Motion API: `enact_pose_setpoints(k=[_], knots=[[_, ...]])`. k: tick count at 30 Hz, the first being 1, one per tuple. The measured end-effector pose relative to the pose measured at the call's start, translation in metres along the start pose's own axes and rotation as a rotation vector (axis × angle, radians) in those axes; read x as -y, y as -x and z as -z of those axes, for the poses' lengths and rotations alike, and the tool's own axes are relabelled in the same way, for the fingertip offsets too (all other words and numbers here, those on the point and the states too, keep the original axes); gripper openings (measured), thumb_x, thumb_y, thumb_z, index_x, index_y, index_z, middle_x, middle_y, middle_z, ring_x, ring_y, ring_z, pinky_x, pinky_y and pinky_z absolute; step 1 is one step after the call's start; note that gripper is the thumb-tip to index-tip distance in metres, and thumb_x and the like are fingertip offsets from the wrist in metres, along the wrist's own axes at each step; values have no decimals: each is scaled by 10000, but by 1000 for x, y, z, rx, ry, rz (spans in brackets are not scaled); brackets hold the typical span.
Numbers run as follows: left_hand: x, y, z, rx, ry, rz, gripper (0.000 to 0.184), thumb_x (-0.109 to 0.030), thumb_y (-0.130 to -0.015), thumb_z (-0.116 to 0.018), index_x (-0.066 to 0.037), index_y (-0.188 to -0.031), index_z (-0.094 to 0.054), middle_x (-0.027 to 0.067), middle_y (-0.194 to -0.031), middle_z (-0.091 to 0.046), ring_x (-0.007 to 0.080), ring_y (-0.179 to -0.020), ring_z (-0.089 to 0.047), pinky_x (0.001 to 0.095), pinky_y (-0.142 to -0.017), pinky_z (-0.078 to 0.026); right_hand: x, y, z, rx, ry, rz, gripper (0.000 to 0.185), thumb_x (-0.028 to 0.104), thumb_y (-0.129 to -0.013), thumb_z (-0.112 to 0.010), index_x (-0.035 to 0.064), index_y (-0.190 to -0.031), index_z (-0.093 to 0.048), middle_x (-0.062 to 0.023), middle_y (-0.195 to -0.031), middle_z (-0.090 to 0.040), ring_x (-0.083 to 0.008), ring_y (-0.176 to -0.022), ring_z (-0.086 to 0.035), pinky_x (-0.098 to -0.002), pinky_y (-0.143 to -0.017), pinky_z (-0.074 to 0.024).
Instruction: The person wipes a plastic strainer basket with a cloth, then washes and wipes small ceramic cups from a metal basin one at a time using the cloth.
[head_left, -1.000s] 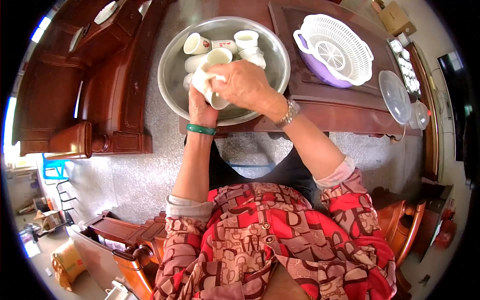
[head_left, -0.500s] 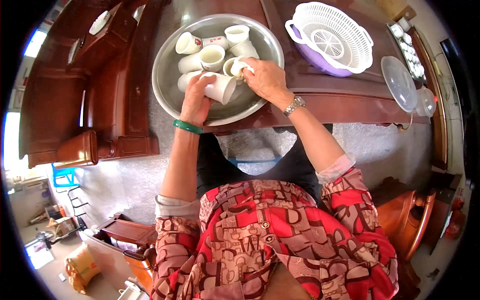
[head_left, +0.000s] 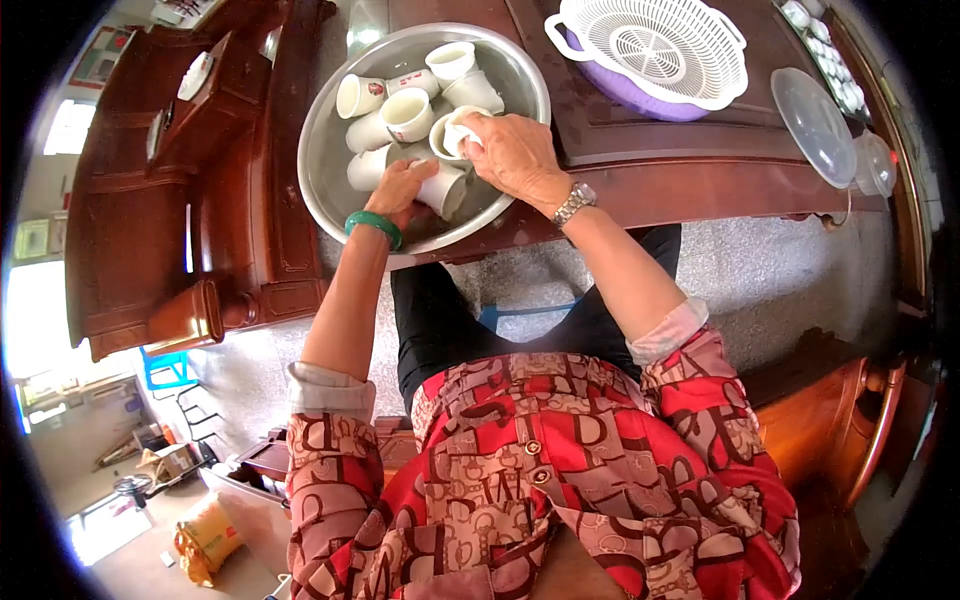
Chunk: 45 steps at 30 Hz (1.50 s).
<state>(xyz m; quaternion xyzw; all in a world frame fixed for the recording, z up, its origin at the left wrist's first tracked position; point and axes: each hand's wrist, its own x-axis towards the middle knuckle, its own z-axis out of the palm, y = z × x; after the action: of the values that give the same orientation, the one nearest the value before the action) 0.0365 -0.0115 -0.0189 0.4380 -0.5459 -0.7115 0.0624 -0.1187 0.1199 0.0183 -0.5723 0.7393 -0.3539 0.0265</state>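
The left hand [head_left: 398, 191] grips a tapered white cup [head_left: 444, 190], long axis slanting rightward; the right hand [head_left: 515, 158], beyond it, pinches a white cloth [head_left: 461, 134] at another white cup's [head_left: 438, 138] mouth.

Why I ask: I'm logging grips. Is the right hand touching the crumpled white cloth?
Touching: the head view shows the right hand holding the crumpled white cloth, bunched directly against its fingers.

There's the basin [head_left: 326, 150] on the counter [head_left: 680, 180], cups [head_left: 474, 92] inside it! Right of the basin, a colander [head_left: 652, 52] sits on a tub [head_left: 612, 86]; farther right, a lid [head_left: 812, 125]; over to the basin's left, a seat [head_left: 232, 190].
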Motion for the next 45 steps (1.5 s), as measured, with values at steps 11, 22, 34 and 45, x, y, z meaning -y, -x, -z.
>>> enact_pose_setpoints(k=[11, 22, 34, 45], knots=[[-14, -1, -6, -271, -464, -192, 629, -399, -684, -728, -4, -1133, -532, 121, -997, -603, 237, -816, -617, 386, -670, -513, -2, 2, -1, -23, 18, -4, 194, 221, -808, -557, 119, -968, -596, -114, -675, -624, -304, -640, -610, -425, -583, -468], [-109, 63, -1, -554, -866, -923, 459, -301, -700, -762, -85, -1060, -579, 176, -966, -588, 289, -879, -580, 367, -766, -479, -2, 2, -3, -78, -28, -30, 155, 218, -769, -586, 71, -758, -633, -157, -638, -618, -323, -613, -621, -426, -581, -480], [-132, 76, -6, -575, -927, -936, 473, -287, -710, -751, -72, -1093, -575, 183, -990, -571, 293, -869, -579, 381, -763, -480, -5, 2, -7, -24, 15, -18, 186, 232, -810, -572, 94, -932, -594, -111, -666, -619, -300, -637, -605, -420, -566, -465], [-117, 39, 34, -361, -155, -557, 312, -216, -834, -666, -43, -1073, -562, 58, -956, -616, 138, -821, -598, 279, -660, -517, -1, 2, -8, -96, -26, -65, 103, 199, -719, -614, 100, -747, -626, -119, -641, -627, -293, -606, -629, -406, -543, -487]])
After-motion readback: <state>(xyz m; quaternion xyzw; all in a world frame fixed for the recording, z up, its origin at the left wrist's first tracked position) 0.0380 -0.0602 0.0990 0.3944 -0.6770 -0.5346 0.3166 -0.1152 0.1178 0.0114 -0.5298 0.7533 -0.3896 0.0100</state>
